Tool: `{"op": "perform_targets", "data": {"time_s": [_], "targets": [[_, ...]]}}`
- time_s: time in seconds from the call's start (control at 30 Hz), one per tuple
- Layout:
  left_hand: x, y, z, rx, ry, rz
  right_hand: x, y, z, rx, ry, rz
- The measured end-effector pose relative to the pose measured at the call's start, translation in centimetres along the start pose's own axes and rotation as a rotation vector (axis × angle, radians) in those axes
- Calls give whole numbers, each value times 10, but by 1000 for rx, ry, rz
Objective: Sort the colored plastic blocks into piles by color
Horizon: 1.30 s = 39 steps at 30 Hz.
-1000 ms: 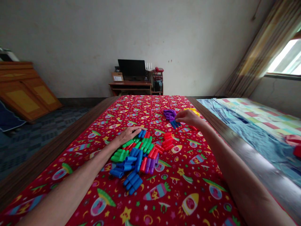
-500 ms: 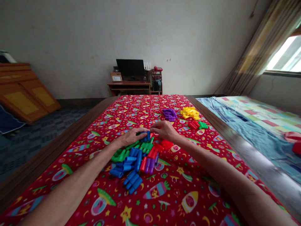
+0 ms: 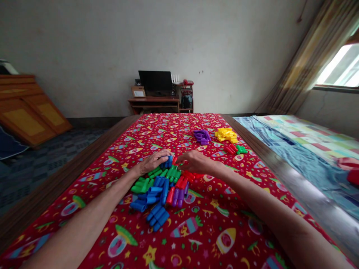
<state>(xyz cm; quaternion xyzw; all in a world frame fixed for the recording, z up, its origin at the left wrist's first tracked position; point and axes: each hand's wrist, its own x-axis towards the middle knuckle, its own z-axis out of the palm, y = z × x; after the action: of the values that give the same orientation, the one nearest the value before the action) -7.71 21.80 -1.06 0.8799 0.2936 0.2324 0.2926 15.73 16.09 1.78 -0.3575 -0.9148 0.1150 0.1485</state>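
My left hand (image 3: 155,161) is closed around a small group of blue plastic blocks (image 3: 168,161) at the far side of a mixed pile. Opposite it, my right hand (image 3: 195,161) hovers low with bent fingers slightly apart, close to green blocks (image 3: 174,174) and a red block (image 3: 174,160). Nothing shows clearly between its fingers. Nearer to me in the pile are joined blue blocks (image 3: 158,216), red blocks (image 3: 181,182) and purple blocks (image 3: 178,197). More green blocks (image 3: 142,185) lie at the left. The right palm hides some red pieces.
A red patterned cloth (image 3: 196,235) covers the table. Farther right sit purple blocks (image 3: 202,137), a yellow heap (image 3: 226,135), red pieces (image 3: 230,149) and green pieces (image 3: 241,149). A bed (image 3: 305,142) stands right of the table; a desk with a monitor (image 3: 155,82) is behind.
My left hand has shifted slightly left with the blue blocks. My right hand has come down nearer the green blocks, its fingers now farther from the blue ones.
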Motion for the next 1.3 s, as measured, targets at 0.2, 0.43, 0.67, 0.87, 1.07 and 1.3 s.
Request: {"op": "perform_targets", "data": {"time_s": [0.2,0.43,0.67,0.87,1.07,1.3], "targets": [[-3,5,1,-90,69,-68,-2,-13,20,-267,26,110],[-2,1,2,-71,78,-65,-2,-6,27,-152,89,78],[0,-4,2,-143,59,10,1,-6,31,-141,34,142],[3,-3,5,-151,-11,-6,-1,7,25,-181,84,110],[9,-4,13,-101,69,-124,1,18,-3,93,202,-34],[15,11,14,-19,225,-159,4,7,-2,348,171,112]]}}
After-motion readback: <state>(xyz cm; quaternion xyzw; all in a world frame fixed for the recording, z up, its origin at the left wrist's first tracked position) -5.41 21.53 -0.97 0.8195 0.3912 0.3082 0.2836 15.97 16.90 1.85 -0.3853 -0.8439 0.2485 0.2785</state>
